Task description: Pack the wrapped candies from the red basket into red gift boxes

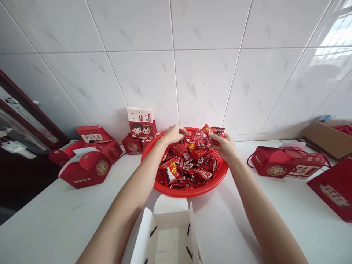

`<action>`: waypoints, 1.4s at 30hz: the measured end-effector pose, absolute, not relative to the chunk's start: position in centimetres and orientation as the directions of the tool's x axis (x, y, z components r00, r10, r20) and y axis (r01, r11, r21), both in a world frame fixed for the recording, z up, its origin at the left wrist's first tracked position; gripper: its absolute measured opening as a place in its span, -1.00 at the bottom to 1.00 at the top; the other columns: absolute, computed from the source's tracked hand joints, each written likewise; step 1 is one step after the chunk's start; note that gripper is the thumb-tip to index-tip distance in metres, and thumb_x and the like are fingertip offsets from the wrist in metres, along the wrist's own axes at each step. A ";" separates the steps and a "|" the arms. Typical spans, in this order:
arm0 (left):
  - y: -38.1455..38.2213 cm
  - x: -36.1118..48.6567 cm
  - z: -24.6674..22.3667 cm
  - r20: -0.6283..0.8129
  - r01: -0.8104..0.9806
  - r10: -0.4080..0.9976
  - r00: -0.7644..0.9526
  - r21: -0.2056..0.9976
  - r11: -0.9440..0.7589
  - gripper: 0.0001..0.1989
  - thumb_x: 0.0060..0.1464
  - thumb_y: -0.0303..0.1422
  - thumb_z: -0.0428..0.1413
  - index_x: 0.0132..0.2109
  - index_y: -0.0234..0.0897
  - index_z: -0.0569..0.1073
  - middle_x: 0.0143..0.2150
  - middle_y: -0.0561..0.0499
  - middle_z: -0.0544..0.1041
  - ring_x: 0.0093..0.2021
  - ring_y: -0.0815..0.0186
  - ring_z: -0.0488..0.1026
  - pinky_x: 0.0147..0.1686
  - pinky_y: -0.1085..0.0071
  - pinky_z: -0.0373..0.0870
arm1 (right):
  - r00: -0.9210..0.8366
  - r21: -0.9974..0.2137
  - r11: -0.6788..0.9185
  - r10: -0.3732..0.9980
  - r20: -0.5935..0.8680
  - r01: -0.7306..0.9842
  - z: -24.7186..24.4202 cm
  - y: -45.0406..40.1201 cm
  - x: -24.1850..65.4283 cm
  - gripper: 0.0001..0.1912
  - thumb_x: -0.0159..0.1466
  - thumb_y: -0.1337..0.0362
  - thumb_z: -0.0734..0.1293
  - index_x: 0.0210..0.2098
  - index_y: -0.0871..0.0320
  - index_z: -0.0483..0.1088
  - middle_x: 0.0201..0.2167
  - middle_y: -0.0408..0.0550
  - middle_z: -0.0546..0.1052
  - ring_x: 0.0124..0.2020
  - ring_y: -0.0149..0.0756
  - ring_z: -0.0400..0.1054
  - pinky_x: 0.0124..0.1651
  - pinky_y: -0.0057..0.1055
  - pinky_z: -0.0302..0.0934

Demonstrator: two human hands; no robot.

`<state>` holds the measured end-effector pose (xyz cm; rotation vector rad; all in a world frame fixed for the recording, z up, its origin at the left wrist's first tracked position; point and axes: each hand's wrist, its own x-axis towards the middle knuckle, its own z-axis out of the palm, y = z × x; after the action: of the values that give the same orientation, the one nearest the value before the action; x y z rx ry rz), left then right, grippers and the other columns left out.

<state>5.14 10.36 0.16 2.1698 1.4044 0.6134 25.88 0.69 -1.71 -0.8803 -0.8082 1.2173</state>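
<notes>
A red perforated plastic basket point(189, 193) holds a heap of small red wrapped candies point(189, 165). Over its back left part, my left hand point(173, 135) reaches in with curled fingers; what they close on, if anything, is hidden. My right hand point(225, 146), above the basket's right rim, is closed on several candy packets point(205, 135), pinched between thumb and fingers. In front of the basket stands an open box point(172, 223) with a white inside, its flaps up and dark slots in its walls. No candy shows in the visible part of it.
Red gift boxes point(92, 167) stand at the left, and more red boxes point(275, 163) at the right. A card box with a cartoon couple point(141, 123) leans by the tiled wall point(206, 84). A brown carton point(327, 135) sits at the far right.
</notes>
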 end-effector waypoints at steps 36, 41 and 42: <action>8.0 7.8 0.0 -0.387 0.768 0.684 0.619 0.483 -0.421 -0.70 -0.23 -0.45 0.21 -0.24 -0.23 0.65 -0.32 0.04 0.66 -0.29 0.20 0.55 -0.30 0.43 0.41 | 0.149 -0.898 0.116 0.987 0.057 -0.424 -1.9 0.8 25.9 -0.66 -0.16 0.25 0.65 -0.45 0.17 0.51 -0.48 -0.13 0.59 -0.43 -0.34 0.47 -0.52 -0.51 0.44; 7.8 6.1 0.7 -0.235 0.701 0.741 0.629 0.583 -0.411 -0.62 -0.10 -0.43 0.18 -0.07 -0.28 0.61 -0.13 -0.05 0.67 -0.14 0.16 0.58 -0.21 0.42 0.44 | 0.136 -0.902 0.109 0.989 0.057 -0.417 -1.9 0.7 25.9 -0.69 -0.10 0.25 0.63 -0.43 0.17 0.51 -0.44 -0.09 0.62 -0.42 -0.31 0.50 -0.50 -0.49 0.46; 7.6 5.7 0.7 -0.192 0.674 0.750 0.632 0.613 -0.411 -0.62 -0.09 -0.43 0.18 -0.06 -0.28 0.61 -0.09 -0.06 0.67 -0.10 0.15 0.57 -0.16 0.41 0.44 | 0.134 -0.903 0.108 0.989 0.057 -0.416 -1.9 0.6 25.9 -0.70 -0.10 0.26 0.62 -0.43 0.17 0.51 -0.44 -0.09 0.62 -0.42 -0.31 0.51 -0.50 -0.49 0.46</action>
<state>5.74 7.55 0.66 2.1844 1.1075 0.1476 25.87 0.64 -1.85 -0.8808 -0.8421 1.2378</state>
